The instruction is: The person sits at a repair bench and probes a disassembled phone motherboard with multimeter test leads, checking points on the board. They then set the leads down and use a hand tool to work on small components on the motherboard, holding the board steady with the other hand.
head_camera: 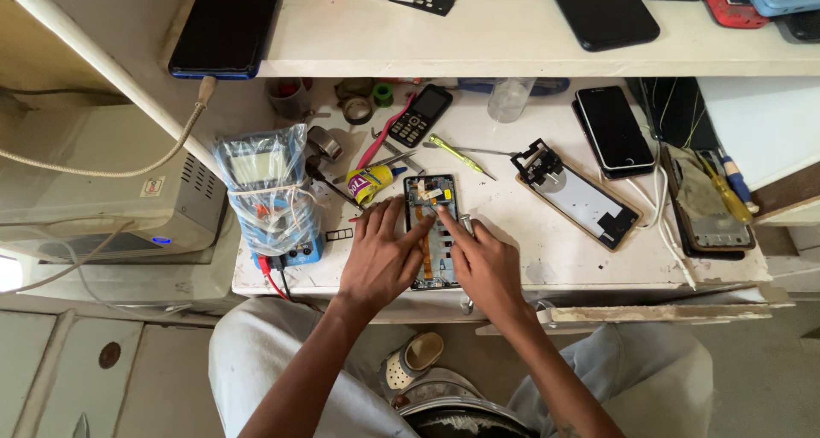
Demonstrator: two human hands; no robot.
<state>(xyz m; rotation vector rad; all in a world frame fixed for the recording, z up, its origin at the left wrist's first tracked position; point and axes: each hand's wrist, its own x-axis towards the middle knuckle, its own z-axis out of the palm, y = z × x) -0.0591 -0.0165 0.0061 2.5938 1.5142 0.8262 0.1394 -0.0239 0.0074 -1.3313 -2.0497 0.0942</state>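
Both hands rest on the opened phone [431, 233] lying flat on the bench [547, 259], the left hand [376, 263] pressing its edge, the right hand [487, 267] fingering the upper board, so light, steady pressure looks wise while the left keeps it from sliding.

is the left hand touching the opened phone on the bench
Touching. The head view shows the left hand with fingers laid on the opened phone, no gap visible.
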